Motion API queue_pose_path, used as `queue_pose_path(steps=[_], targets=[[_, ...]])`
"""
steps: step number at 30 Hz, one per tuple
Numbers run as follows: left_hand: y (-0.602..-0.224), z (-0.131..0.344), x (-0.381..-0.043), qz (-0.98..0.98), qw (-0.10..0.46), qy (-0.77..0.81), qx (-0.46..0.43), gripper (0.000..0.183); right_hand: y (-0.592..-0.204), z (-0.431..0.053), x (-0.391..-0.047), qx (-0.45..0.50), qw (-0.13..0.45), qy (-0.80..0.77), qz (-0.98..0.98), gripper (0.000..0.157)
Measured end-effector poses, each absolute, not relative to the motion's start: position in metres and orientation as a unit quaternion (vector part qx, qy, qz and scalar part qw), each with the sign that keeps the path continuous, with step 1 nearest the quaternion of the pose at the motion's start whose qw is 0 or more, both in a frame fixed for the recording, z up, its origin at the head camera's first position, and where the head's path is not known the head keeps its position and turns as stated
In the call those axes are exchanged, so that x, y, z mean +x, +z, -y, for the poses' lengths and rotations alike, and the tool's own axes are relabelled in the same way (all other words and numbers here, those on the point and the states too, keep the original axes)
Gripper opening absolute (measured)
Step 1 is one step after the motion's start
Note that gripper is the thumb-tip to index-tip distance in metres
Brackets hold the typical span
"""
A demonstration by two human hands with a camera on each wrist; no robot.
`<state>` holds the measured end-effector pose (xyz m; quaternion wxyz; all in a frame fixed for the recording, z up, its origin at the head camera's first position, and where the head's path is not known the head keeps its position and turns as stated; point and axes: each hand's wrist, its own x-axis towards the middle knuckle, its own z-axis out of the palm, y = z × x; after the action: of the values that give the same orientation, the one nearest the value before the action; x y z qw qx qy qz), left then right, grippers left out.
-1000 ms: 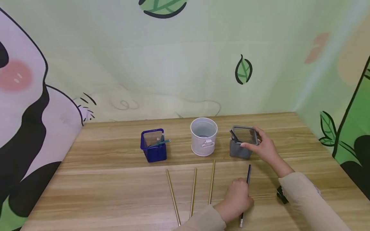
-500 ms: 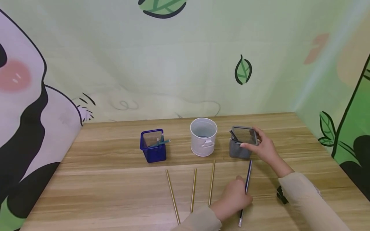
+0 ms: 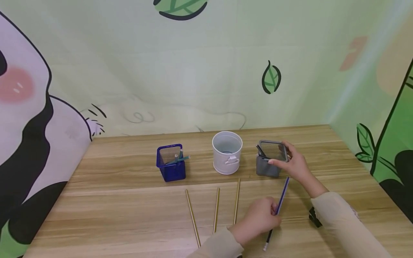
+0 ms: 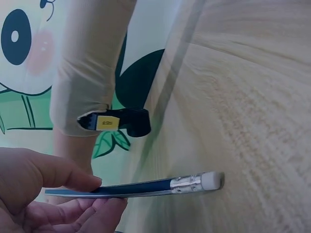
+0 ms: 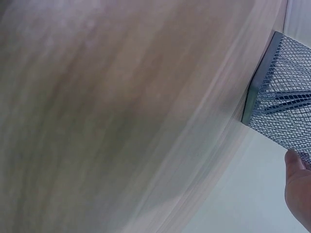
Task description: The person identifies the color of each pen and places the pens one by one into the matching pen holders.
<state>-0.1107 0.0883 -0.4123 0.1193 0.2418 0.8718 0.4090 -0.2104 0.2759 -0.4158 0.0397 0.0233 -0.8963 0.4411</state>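
My left hand [image 3: 256, 219] pinches a dark blue pencil [image 3: 283, 196] between thumb and fingers. The pencil slants with its upper end toward the grey mesh pen holder [image 3: 267, 170]. In the left wrist view the white eraser end of the pencil [image 4: 150, 188] points down by the tabletop. My right hand [image 3: 298, 168] grips the holder's right rim, thumb along the front and fingers behind. A few dark pencils lean out of its left side, and show through the mesh wall [image 5: 286, 73] in the right wrist view.
A white metal bucket [image 3: 227, 163] stands left of the grey holder. Farther left is a blue mesh holder [image 3: 174, 174] with several teal pencils. Three gold sticks [image 3: 193, 218] lie on the wooden table [image 3: 122, 215]. A black wrist camera [image 3: 314, 218] sits at the right sleeve.
The left hand has brought the blue pencil off its earlier line, the upper end swinging up and right toward the grey holder. The right hand keeps its grip on the holder.
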Motion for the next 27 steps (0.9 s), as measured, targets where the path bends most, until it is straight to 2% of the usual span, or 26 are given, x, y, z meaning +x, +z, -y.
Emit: queue_pose_path(steps=[8, 17, 27], targets=[[-0.406, -0.085, -0.111, -0.849, 0.113, 0.449, 0.256, 0.010, -0.413, -0.274, -0.209, 0.022, 0.040, 0.442, 0.896, 0.092], [-0.401, -0.084, -0.117, -0.804, 0.163, 0.504, 0.269, 0.005, -0.412, -0.275, -0.210, 0.025, 0.035, 0.448, 0.893, 0.093], [-0.397, -0.086, -0.118, -0.769, 0.147, 0.558, 0.275, 0.010, -0.413, -0.274, -0.208, 0.029, 0.046, 0.459, 0.887, 0.094]])
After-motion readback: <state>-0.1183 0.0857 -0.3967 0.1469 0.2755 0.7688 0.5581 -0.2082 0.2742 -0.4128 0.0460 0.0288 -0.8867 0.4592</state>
